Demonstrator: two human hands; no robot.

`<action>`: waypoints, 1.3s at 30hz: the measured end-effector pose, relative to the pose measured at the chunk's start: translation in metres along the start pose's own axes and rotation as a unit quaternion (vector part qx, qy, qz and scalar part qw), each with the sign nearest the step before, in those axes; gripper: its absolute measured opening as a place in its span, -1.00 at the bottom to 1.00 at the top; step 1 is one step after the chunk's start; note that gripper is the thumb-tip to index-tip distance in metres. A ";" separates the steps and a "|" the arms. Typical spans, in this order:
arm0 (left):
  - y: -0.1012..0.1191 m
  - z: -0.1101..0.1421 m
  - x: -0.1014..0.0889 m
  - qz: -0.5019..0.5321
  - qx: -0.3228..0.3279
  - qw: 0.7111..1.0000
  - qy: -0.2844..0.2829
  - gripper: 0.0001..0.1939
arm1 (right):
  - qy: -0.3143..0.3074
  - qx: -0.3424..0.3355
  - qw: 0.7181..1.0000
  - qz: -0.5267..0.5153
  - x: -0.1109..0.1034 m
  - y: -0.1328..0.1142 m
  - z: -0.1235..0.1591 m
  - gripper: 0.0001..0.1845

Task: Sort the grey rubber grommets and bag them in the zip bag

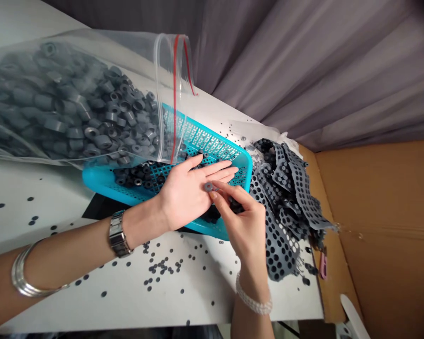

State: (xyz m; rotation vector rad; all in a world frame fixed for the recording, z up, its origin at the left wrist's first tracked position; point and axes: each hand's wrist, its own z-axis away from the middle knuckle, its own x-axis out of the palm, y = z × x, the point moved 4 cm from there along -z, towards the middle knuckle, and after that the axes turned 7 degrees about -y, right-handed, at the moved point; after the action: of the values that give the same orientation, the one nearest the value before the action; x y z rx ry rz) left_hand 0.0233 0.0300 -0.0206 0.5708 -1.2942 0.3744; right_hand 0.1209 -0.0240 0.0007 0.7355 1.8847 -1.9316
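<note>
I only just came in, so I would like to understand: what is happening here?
A person's right hand pinches a grey ring at the open palm of the left hand, over a blue basket with dark pieces in it. A clear bag with grey pieces overlaps the basket. Discs lie scattered on the white table, and holed sheets are heaped beside the basket.

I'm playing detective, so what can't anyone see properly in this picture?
All in the head view:
Bag: one end cut off by the left edge.
Basket: partly hidden by the bag, left hand and right hand.
Ring in the right hand: too small to show any markings.
Pink thing: too small to tell what it is.
</note>
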 end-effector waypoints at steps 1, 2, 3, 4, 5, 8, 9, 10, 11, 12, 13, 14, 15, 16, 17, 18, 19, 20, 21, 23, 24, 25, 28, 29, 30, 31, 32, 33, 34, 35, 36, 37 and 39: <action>0.000 -0.001 -0.001 0.001 0.001 1.000 -0.004 -0.39 | 0.001 0.003 1.000 0.004 -0.002 0.001 0.000 -0.79; 0.000 -0.001 -0.001 0.001 0.002 1.000 -0.004 -0.39 | 0.001 0.007 1.000 0.004 -0.005 0.002 0.000 -0.80; 0.000 -0.001 -0.002 0.003 0.003 1.000 -0.001 -0.39 | -0.001 0.010 1.000 0.002 -0.006 0.002 0.000 -0.81; 0.000 -0.001 -0.002 0.005 0.003 1.000 0.001 -0.40 | -0.004 0.013 1.000 0.000 -0.007 0.003 0.000 -0.81; 0.000 -0.001 -0.002 0.009 0.004 1.000 0.002 -0.40 | -0.007 0.015 1.000 -0.002 -0.008 0.002 0.000 -0.81; 0.001 0.001 -0.001 0.017 0.001 1.000 0.000 -0.41 | -0.010 0.018 1.000 -0.004 -0.007 0.001 0.000 -0.79; 0.001 0.001 -0.001 0.016 -0.002 1.000 -0.001 -0.41 | -0.010 0.017 1.000 -0.003 -0.006 0.000 0.000 -0.77; 0.001 0.001 -0.001 0.015 -0.004 1.000 -0.002 -0.41 | -0.008 0.014 1.000 -0.002 -0.004 -0.001 0.000 -0.76; 0.001 0.001 -0.001 0.013 -0.005 1.000 -0.002 -0.40 | -0.008 0.011 1.000 0.000 -0.003 -0.001 -0.001 -0.74; 0.001 0.001 -0.001 0.012 -0.006 1.000 -0.004 -0.40 | -0.010 0.007 1.000 0.002 -0.001 -0.002 -0.001 -0.74; 0.001 0.001 -0.001 0.011 -0.005 1.000 -0.008 -0.40 | -0.013 0.005 1.000 0.004 0.001 -0.003 -0.001 -0.74; 0.000 0.000 -0.001 0.012 -0.004 1.000 -0.012 -0.40 | -0.015 0.005 1.000 0.004 0.002 -0.002 -0.001 -0.76; 0.000 -0.001 -0.001 0.014 -0.004 1.000 -0.015 -0.40 | -0.015 0.008 1.000 0.001 0.001 -0.001 -0.002 -0.78; -0.001 -0.001 -0.001 0.016 -0.003 1.000 -0.015 -0.41 | -0.009 0.015 1.000 -0.009 -0.001 0.002 -0.003 -0.80; -0.002 -0.002 -0.002 0.018 0.000 1.000 -0.010 -0.42 | 0.001 0.025 0.999 -0.033 -0.004 0.006 -0.004 -0.80; -0.003 -0.003 -0.004 0.016 0.001 1.000 0.002 -0.45 | 0.015 0.038 0.997 -0.073 -0.008 0.011 -0.007 -0.80; -0.005 -0.005 -0.007 0.012 -0.001 1.000 0.020 -0.49 | 0.028 0.052 0.990 -0.129 -0.013 0.015 -0.012 -0.78; -0.006 -0.006 -0.010 0.009 -0.003 0.999 0.040 -0.54 | 0.031 0.063 0.978 -0.194 -0.016 0.019 -0.019 -0.78; -0.008 -0.007 -0.012 0.008 -0.010 0.998 0.056 -0.60 | 0.022 0.067 0.964 -0.255 -0.017 0.020 -0.029 -0.79; -0.011 -0.010 -0.016 0.001 -0.011 0.998 0.064 -0.70 | -0.037 0.067 0.938 -0.339 -0.012 0.010 -0.052 -0.79; -0.011 -0.011 -0.017 -0.001 -0.008 0.998 0.064 -0.74 | -0.076 0.063 0.929 -0.357 -0.005 0.000 -0.065 -0.78; -0.012 -0.012 -0.019 -0.004 -0.004 0.998 0.063 -0.77 | -0.114 0.060 0.922 -0.365 0.004 -0.012 -0.078 -0.77; -0.012 -0.014 -0.022 -0.019 0.002 0.998 0.066 -0.82 | -0.182 0.039 0.911 -0.368 0.034 -0.059 -0.109 -0.79; -0.012 -0.015 -0.023 -0.027 0.004 0.997 0.067 -0.82 | -0.204 0.038 0.905 -0.371 0.044 -0.074 -0.115 -0.77; -0.012 -0.016 -0.024 -0.034 0.006 0.997 0.069 -0.81 | -0.235 0.041 0.897 -0.372 0.052 -0.087 -0.119 -0.72; -0.012 -0.017 -0.025 -0.040 0.008 0.997 0.071 -0.79 | -0.265 0.049 0.887 -0.374 0.058 -0.097 -0.121 -0.66; -0.011 -0.019 -0.026 -0.044 0.009 0.996 0.074 -0.77 | -0.290 0.060 0.878 -0.377 0.060 -0.104 -0.121 -0.60; -0.011 -0.021 -0.027 -0.047 0.009 0.996 0.076 -0.76 | -0.309 0.074 0.869 -0.380 0.060 -0.108 -0.119 -0.56; -0.011 -0.022 -0.028 -0.049 0.008 0.996 0.079 -0.75 | -0.320 0.088 0.862 -0.383 0.058 -0.108 -0.117 -0.55; -0.011 -0.024 -0.030 -0.050 0.007 0.996 0.080 -0.74 | -0.326 0.102 0.857 -0.387 0.055 -0.107 -0.115 -0.55; -0.011 -0.025 -0.030 -0.051 0.005 0.996 0.079 -0.73 | -0.328 0.114 0.852 -0.391 0.052 -0.104 -0.113 -0.57; -0.010 -0.025 -0.030 -0.053 0.004 0.996 0.076 -0.73 | -0.329 0.124 0.849 -0.395 0.048 -0.101 -0.110 -0.58; -0.009 -0.023 -0.028 -0.057 0.009 0.996 0.066 -0.75 | -0.325 0.131 0.845 -0.403 0.043 -0.094 -0.106 -0.60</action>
State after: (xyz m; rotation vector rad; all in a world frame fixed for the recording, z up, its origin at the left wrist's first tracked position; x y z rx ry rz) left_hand 0.0393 0.0379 -0.0532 0.6227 -1.1269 0.3239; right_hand 0.0459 0.0916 0.0539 -0.7533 1.5824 -2.4799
